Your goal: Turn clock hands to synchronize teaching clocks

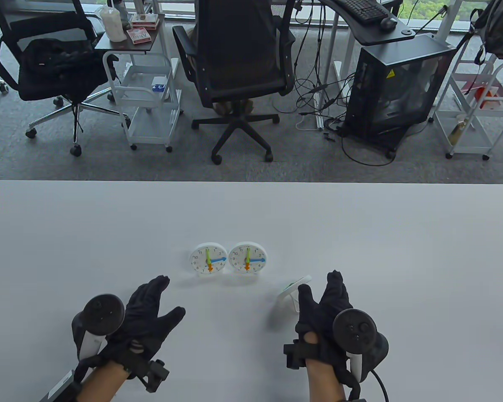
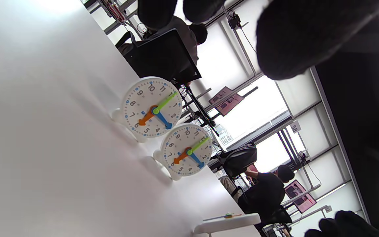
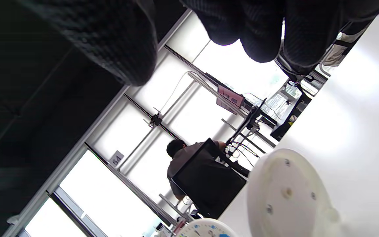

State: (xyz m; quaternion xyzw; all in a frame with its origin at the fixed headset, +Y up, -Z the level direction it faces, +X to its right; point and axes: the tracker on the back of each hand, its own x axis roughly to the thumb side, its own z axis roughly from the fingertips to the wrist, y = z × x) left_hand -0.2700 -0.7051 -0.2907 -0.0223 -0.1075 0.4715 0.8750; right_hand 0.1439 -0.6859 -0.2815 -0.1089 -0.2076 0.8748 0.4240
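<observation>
1. Three clocks on the table (image 1: pixel 109 234), two hands. Two clocks stand upright side by side ahead of the hands: left clock (image 1: pixel 208 259) and middle clock (image 1: pixel 247 258), touching or nearly so.
2. The third clock (image 1: pixel 292 292) sits tilted just off the right hand's (image 1: pixel 325 312) thumb; contact unclear.
3. The left hand (image 1: pixel 144 318) is spread open, holding nothing.
4. The right hand's fingers are extended, loosely open.
5. The right wrist view alone shows the third clock's plain white back (image 3: pixel 285 194); the left wrist view shows it edge-on (image 2: pixel 227 222).
</observation>
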